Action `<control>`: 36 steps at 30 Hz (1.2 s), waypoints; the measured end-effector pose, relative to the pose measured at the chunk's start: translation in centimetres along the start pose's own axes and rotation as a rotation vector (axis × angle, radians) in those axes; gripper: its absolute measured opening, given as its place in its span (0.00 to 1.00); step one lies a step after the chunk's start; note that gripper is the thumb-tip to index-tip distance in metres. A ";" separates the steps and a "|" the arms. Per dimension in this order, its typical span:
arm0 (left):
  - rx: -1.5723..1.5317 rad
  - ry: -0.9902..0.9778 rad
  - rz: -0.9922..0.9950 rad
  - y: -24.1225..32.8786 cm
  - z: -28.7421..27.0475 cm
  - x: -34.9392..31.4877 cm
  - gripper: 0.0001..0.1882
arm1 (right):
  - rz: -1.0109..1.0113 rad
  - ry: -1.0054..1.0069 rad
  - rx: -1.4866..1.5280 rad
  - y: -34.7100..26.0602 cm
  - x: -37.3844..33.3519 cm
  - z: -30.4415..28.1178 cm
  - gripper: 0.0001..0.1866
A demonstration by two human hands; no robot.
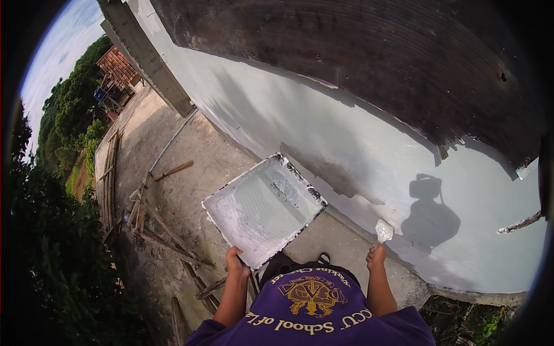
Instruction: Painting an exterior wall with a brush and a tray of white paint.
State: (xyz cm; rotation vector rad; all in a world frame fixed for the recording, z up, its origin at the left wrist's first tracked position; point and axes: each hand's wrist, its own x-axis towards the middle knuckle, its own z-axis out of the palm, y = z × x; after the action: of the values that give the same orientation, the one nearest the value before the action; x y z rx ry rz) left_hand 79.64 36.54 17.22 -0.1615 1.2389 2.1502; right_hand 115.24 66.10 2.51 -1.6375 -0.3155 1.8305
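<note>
My left hand (235,260) grips the near corner of a paint tray (231,225), thumb over the rim. Pale paint coats the tray's inside, and dark smears mark its far rim. In my right hand (375,255) is a paintbrush (384,230), its bristles loaded with whitish paint and pointing up toward the wall. The brush head is near the lower part of a pale painted wall (323,130); I cannot tell whether it touches. A bare grey patch (329,173) shows on the wall beyond the tray.
Dark wooden boarding (369,52) with a ragged lower edge overhangs the wall. A concrete post (147,57) stands at the far end. Bamboo poles (109,179) and loose timber (167,245) lie on the concrete floor (190,196) at left. A rod (519,224) juts in at right.
</note>
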 end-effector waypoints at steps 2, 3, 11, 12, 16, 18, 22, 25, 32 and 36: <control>0.035 0.012 -0.024 0.5 0.8 -0.2 0.36 | -0.064 -0.038 0.060 -1.4 0.8 0.4 0.12; 0.041 0.008 -0.029 0.6 0.9 -0.1 0.36 | -0.063 -0.033 0.067 -1.8 0.6 0.9 0.12; 0.038 0.047 -0.072 0.5 2.4 0.3 0.35 | -0.294 -0.035 -0.029 0.8 -1.4 0.6 0.13; 0.056 0.024 -0.099 0.7 2.9 0.4 0.35 | -0.240 -0.024 -0.034 0.9 -0.3 0.0 0.13; 0.092 -0.056 -0.084 1.0 2.5 0.4 0.34 | -0.138 -0.032 0.030 -0.9 -1.8 1.8 0.15; 0.041 -0.083 -0.072 0.9 2.4 0.7 0.35 | -0.281 0.005 0.044 -1.1 -4.8 2.7 0.15; 0.069 -0.090 -0.109 1.4 3.9 0.3 0.35 | -0.726 -0.039 0.110 -2.2 -6.5 3.0 0.17; 0.075 -0.128 -0.150 1.6 3.8 0.5 0.35 | -0.832 -0.004 0.025 -2.5 -4.3 2.9 0.18; 0.176 -0.109 -0.178 1.9 6.1 0.4 0.36 | -0.709 0.512 -0.494 5.8 6.0 0.4 0.22; 0.172 -0.066 -0.142 3.0 4.6 -0.8 0.35 | 0.029 0.101 -0.046 1.4 -0.2 4.6 0.22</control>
State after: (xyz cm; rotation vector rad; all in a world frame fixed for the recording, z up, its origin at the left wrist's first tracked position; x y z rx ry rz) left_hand 79.43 38.88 22.26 -0.1017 1.3265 1.9035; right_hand 110.41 66.01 2.73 -1.7679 -0.2928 1.7662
